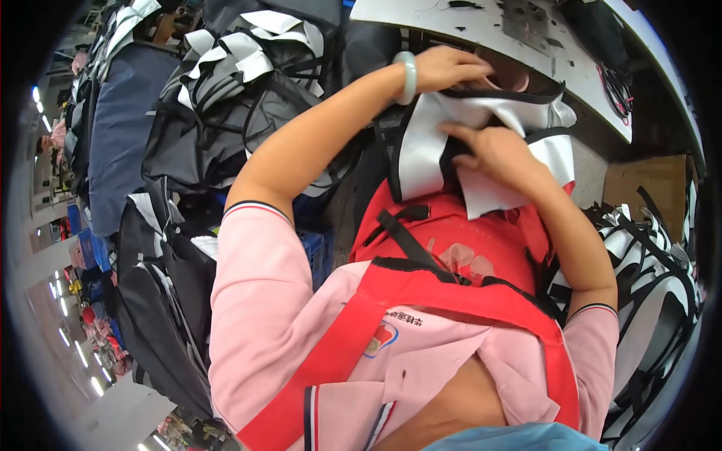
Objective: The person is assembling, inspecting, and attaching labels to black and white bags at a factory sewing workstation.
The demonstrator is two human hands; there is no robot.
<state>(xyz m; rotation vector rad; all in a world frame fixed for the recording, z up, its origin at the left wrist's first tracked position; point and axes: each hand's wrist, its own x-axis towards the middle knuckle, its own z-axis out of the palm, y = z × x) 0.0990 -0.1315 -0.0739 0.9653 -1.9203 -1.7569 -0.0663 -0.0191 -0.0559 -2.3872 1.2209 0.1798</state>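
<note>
A white fabric piece with black edging (pixel 421 154), apparently a sewn bag part, lies folded across my lap over the red apron (pixel 481 248). My left hand (pixel 450 69), with a pale bangle on its wrist, reaches over the piece's far edge, and its fingers curl down onto the black trim. Nearer to me, my right hand (pixel 496 156) lies on the white fabric beside a dark gap between the panels. Its index finger points left, apart from the fingers below it. The underside of the piece is hidden.
A white worktable (pixel 451 16) with dark scraps stands at the far side. Piles of black and white sewn pieces (pixel 218 113) rise on the left, above a blue crate (pixel 316 252). More pieces (pixel 647 301) lie at right by a cardboard box (pixel 650 188).
</note>
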